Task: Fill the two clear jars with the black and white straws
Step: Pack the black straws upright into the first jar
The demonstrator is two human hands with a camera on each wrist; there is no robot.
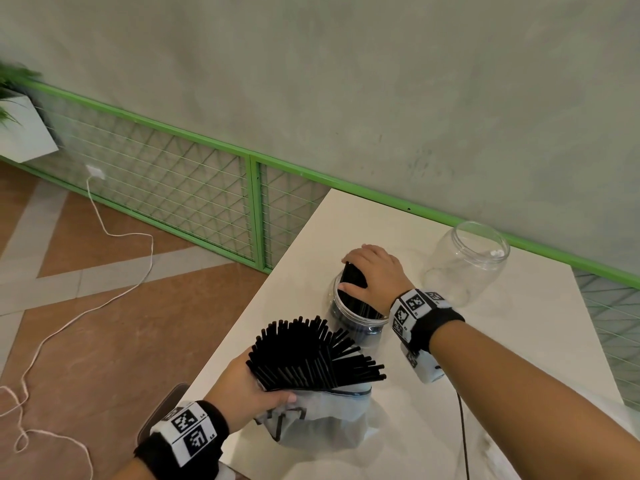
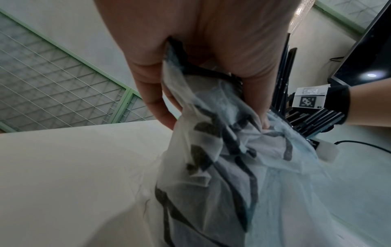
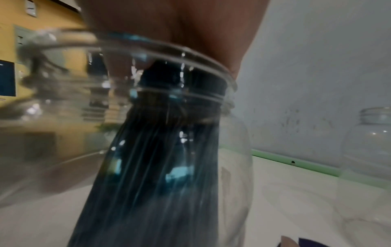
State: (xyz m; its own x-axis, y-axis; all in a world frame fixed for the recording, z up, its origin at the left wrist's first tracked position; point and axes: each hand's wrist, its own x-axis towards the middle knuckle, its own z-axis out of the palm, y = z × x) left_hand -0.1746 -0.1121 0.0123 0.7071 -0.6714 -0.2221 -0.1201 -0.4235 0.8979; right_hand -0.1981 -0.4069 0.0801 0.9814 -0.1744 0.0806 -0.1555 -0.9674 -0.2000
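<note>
My right hand grips a bundle of black straws whose lower ends stand inside the near clear jar on the white table. The right wrist view shows those straws running down through the jar's neck. My left hand holds the gathered neck of a white printed bag, from which a fan of black straws sticks out. In the left wrist view the fingers squeeze the bag. A second clear jar stands empty at the back right.
The table's left edge runs close beside the near jar and my left hand. A green mesh railing and a grey wall lie behind. A white cable trails over the tiled floor at left. A black cord crosses the table near my right forearm.
</note>
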